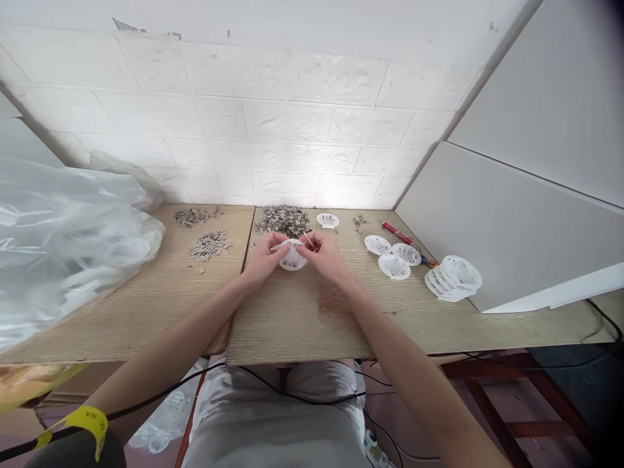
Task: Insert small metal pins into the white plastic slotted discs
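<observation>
Both hands hold one round white plastic disc [293,259] with slots, a little above the table. My left hand [266,257] grips its left edge, thumb on top. My right hand [322,253] pinches its right edge, and a thin pale stick [310,242] shows between those fingers. Just behind the hands lies a heap of small grey metal pieces [285,220]. Another white disc [327,220] with small metal parts in it lies behind my right hand. What the fingertips touch under the disc is hidden.
Further small metal piles [210,245] lie at left, beside a large clear plastic bag [73,247]. On the right are several loose discs [394,266], a stack of discs [453,278], a red marker [397,233] and a grey panel [511,221]. A black cable [292,394] crosses my lap.
</observation>
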{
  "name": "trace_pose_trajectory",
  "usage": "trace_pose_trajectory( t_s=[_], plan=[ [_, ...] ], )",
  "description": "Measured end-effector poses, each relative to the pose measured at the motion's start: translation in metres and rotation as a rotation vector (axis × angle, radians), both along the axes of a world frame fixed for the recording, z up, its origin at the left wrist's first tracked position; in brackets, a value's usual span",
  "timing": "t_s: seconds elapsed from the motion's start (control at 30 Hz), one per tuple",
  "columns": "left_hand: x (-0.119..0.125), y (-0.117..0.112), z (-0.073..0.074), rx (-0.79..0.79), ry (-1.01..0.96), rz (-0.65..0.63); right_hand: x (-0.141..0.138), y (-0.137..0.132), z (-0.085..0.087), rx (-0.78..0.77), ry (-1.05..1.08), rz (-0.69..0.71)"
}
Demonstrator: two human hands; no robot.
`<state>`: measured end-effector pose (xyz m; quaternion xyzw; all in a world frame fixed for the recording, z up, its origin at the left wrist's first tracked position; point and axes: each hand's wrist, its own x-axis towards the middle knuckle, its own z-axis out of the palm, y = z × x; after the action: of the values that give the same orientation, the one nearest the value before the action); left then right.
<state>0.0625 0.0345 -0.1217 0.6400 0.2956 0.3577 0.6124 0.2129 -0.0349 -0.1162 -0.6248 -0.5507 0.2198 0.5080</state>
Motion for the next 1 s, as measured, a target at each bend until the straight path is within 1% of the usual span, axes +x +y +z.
trace_pose_trajectory(
  t_s=[0.1,0.17,0.23,0.33,0.47,0.6,0.7,0.8,0.83,0.9,1.0],
  plan=[
    [-0.003,0.002,-0.002,0.378,0.122,0.086,-0.008,-0.006,0.003,0.111,-0.166,-0.008],
    [-0.005,0.004,-0.003,0.600,0.155,0.139,-0.012,-0.009,0.002,0.214,-0.300,0.027],
    [-0.009,0.007,-0.004,0.744,0.152,0.164,-0.015,-0.010,0.000,0.296,-0.410,0.066],
    [-0.013,0.009,-0.004,0.842,0.134,0.170,-0.016,-0.011,-0.004,0.327,-0.507,0.084],
    [-0.016,0.009,-0.003,0.875,0.159,0.167,-0.016,-0.012,-0.004,0.326,-0.527,0.074],
    [-0.015,0.008,-0.002,0.839,0.168,0.149,-0.014,-0.013,-0.001,0.303,-0.472,0.050],
    [-0.013,0.008,-0.002,0.782,0.184,0.155,-0.012,-0.013,0.001,0.232,-0.419,0.014],
    [-0.011,0.008,-0.002,0.746,0.234,0.136,-0.011,-0.012,0.002,0.119,-0.404,-0.039],
    [-0.011,0.007,-0.002,0.728,0.277,0.107,-0.011,-0.011,0.002,0.080,-0.399,-0.042],
    [-0.012,0.006,0.002,0.664,0.387,0.010,-0.008,-0.010,0.004,0.026,-0.365,-0.040],
    [-0.014,0.007,0.010,0.482,0.504,-0.230,0.001,-0.007,0.007,0.008,-0.269,-0.094]
  ],
)
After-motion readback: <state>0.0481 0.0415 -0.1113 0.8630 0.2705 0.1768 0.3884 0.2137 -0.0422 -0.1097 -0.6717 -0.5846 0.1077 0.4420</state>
